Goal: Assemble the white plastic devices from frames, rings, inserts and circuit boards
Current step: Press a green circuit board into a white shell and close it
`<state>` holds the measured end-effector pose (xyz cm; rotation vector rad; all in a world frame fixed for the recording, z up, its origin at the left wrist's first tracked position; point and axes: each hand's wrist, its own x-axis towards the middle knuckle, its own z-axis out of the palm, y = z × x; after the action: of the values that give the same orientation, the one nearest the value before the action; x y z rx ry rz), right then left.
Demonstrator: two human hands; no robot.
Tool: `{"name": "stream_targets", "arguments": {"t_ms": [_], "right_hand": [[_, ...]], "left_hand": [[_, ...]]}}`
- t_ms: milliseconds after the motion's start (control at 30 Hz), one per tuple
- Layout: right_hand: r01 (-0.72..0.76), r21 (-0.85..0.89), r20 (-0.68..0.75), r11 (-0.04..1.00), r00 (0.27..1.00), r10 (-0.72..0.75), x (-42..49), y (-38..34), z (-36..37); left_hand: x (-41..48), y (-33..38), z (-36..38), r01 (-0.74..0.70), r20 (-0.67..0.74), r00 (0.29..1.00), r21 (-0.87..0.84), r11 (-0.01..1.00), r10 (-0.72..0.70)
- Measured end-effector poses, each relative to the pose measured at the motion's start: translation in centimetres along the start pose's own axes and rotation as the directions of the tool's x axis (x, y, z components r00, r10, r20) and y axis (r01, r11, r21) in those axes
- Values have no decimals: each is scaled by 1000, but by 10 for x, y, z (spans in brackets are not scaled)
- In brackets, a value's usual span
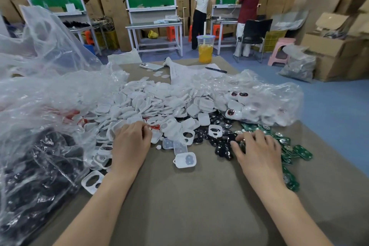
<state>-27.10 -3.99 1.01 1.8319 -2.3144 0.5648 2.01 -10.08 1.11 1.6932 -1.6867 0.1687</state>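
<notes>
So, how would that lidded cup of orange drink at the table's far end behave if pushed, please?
The cup is tall and tapers toward its base, so a push near the lid would probably tip it. The drink fills roughly its lower two thirds, so it likely feels fairly heavy and may slosh.

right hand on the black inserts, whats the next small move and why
Probably pinch one black insert from the pile: the right hand rests on it with fingers spread, while the left hand curls at the white frames.
</notes>
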Motion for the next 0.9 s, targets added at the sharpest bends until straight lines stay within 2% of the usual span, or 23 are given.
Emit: {"name": "stream_targets", "arguments": {"t_ms": [100,167,233,300,333,400,433,500,600,767,900], "right_hand": [[-3,26,-12,1000,1000,4,2,0,-3],[34,67,-83,997,996,-28,5,1,-7],[110,209,-138,972,987,-82,14,-4,-16],[177,493,-82,852,984,-156,27,-23,-26],[173,645,-35,744,980,-198,35,-35,-28],[91,851,66,516,958,-279,50,-64,-28],[57,897,101,439,939,-328,55,-76,-26],[1,945,143,326,897,-418,60,-91,-16],[-55,967,175,247,851,-496,62,-96,-4],[-222,968,250,115,823,-510,61,-93,4],[-344,936,325,73,768,-552,61,-90,0]], "left_hand": [[0,-1,1,-10,-37,999,14,1000,10],[1,0,1,-65,-114,991,29,997,68],[1,4,1,-157,-188,970,-1,988,154],[-2,10,-3,-196,-169,971,-172,965,167],[-4,15,-6,-177,-126,981,-297,938,145],[-10,23,-12,-110,-27,993,-494,863,112],[-12,26,-13,-71,21,995,-552,831,98],[-16,32,-12,25,132,988,-633,774,76],[-12,37,-10,132,276,957,-678,723,85],[-9,39,-9,253,382,921,-740,624,80],[-5,39,-10,362,419,908,-806,469,20]]}}
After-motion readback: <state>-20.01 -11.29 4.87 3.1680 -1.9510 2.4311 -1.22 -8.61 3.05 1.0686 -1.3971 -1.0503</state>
